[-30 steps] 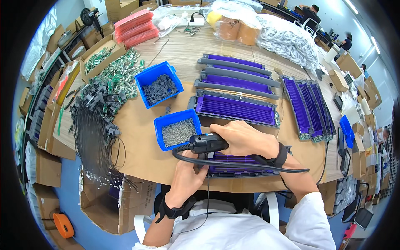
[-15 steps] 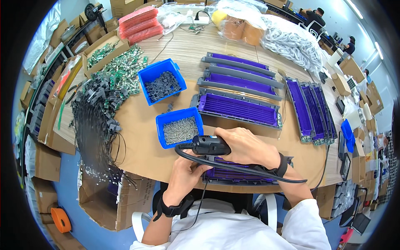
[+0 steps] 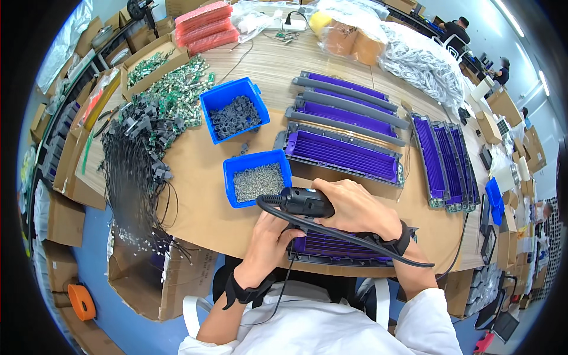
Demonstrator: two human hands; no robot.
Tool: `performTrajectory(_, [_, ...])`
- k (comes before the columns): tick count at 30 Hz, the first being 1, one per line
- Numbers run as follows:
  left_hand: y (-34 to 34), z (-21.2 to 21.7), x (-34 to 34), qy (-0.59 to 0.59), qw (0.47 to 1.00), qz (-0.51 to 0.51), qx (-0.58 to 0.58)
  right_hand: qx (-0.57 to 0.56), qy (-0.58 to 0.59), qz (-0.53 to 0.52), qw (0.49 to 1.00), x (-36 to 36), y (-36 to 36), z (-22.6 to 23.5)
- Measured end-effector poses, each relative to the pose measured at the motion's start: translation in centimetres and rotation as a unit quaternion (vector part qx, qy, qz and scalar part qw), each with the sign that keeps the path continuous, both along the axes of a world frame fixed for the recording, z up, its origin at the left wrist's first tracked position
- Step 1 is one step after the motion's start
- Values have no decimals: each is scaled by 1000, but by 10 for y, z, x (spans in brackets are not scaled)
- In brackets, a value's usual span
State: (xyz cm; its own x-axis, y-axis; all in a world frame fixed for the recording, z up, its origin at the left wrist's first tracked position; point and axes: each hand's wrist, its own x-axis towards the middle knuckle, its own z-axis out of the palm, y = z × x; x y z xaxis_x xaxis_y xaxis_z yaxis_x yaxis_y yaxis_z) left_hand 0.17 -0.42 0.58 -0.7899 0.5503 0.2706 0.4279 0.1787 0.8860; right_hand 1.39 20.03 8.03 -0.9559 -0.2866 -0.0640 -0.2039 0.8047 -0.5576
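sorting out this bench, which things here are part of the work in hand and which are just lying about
In hand:
- right hand gripping the black driver
- left hand at the purple panel
- bin of screws

Lying about:
- bin of dark parts
- black wires
- green boards
- red packs
- tape rolls

A black electric screwdriver (image 3: 306,202) lies sideways over a purple panel (image 3: 343,247) with thin ribs and a grey frame. A thick black cord comes out of the screwdriver's left end and curves across the panel. The panel lies flat at the near edge of the table, mostly hidden under the tool.
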Motion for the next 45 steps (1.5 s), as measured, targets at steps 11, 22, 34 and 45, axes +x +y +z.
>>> performTrajectory(11, [-1,0,1,-43,999,16,-5,-6,-31,2,1000,-3,-7,3])
performTrajectory(22, [-24,-4,-5,35,996,78,9,-10,7,31,999,-19,-31,-7])
performTrajectory(34, [-40,-9,-18,-74,997,34,2,-18,17,23,999,-17,-27,-13])
performTrajectory(45, [-33,-11,-12,-162,986,11,31,-49,37,29,998,-18,-25,-19])
